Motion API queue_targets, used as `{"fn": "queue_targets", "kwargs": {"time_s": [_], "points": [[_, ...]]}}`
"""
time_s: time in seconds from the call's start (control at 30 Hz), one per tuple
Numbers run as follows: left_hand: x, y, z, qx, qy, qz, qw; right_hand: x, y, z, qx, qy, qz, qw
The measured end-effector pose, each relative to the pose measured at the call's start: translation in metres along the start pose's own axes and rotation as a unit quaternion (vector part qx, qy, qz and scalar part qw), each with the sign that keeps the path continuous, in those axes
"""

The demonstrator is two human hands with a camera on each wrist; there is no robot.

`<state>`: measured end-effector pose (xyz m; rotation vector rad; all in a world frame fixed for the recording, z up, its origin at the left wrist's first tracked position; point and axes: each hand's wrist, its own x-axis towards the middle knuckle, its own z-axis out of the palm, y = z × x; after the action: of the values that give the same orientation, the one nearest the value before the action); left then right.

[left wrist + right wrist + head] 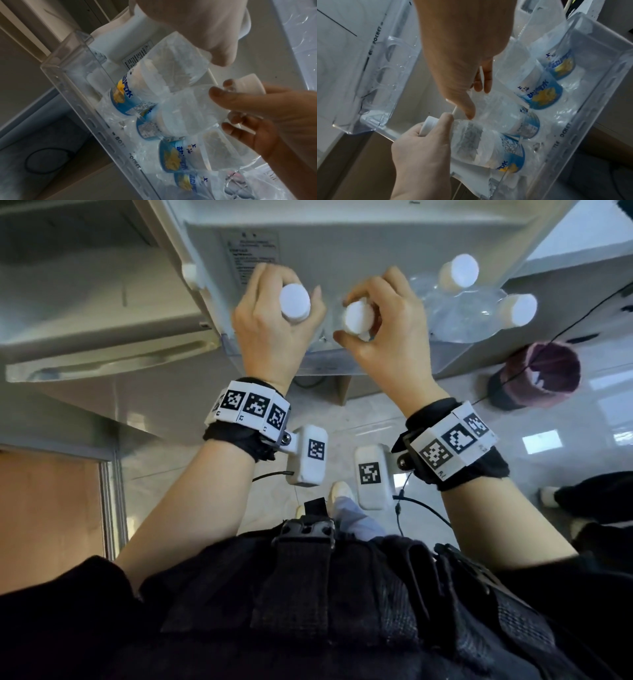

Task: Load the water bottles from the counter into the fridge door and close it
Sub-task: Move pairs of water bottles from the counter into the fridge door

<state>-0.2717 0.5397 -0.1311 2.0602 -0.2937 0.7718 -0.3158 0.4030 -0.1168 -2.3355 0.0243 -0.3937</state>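
Note:
Several clear water bottles with blue and yellow labels stand in the fridge door's transparent bottle pocket (82, 86). My left hand (270, 330) grips the neck of the leftmost bottle (294, 301), whose base is inside the pocket (573, 128). My right hand (380, 337) pinches the neck of the bottle beside it (358, 316), thumb on one side and fingers on the other. Two more bottles (462, 270) (519, 309) stand alone further right in the pocket. In the left wrist view my left hand (197, 33) grips its bottle (171, 70).
The open fridge body (85, 302) lies to the left of the door. A dark red bin (537, 374) stands on the tiled floor at the right, with a black cable across it. Another person's shoes (582, 498) show at the right edge. A second clear pocket (373, 81) sits higher on the door.

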Motion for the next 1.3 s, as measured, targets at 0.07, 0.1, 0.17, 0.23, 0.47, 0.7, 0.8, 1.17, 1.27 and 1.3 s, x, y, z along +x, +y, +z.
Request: {"fn": "queue_targets", "kwargs": {"time_s": [0.07,0.1,0.17,0.23,0.47,0.7,0.8,1.17,1.27,1.3], "points": [[-0.003,0.003,-0.004,-0.002,-0.026,0.002,1.0,-0.003,0.0,-0.002,0.001,-0.006,0.017,1.0],[-0.004,0.004,-0.006,-0.004,-0.034,0.002,0.999,-0.004,-0.001,-0.003,0.003,-0.008,0.023,1.0],[-0.007,0.004,-0.011,-0.014,-0.047,0.0,0.999,-0.006,-0.002,-0.005,0.007,-0.012,0.031,0.999],[-0.01,0.002,-0.018,-0.024,-0.054,-0.013,0.998,-0.009,-0.004,-0.006,0.015,-0.009,0.035,0.999],[-0.022,0.006,-0.031,-0.005,-0.025,-0.081,0.996,-0.022,-0.008,-0.008,0.059,0.045,0.029,0.997],[-0.019,0.037,-0.035,-0.055,-0.023,-0.036,0.998,-0.03,-0.013,-0.022,0.069,0.082,-0.005,0.994],[-0.014,0.055,-0.027,-0.08,-0.06,0.015,0.995,-0.028,-0.012,-0.038,0.08,0.072,-0.015,0.994],[-0.016,0.154,0.056,-0.147,-0.127,0.041,0.98,-0.025,0.036,-0.141,0.084,0.042,-0.044,0.995],[-0.025,0.185,0.09,-0.145,-0.144,0.034,0.978,-0.029,0.071,-0.176,0.094,0.038,-0.027,0.995],[-0.03,0.196,0.103,-0.146,-0.151,0.028,0.977,-0.03,0.083,-0.187,0.095,0.037,-0.021,0.995]]}}
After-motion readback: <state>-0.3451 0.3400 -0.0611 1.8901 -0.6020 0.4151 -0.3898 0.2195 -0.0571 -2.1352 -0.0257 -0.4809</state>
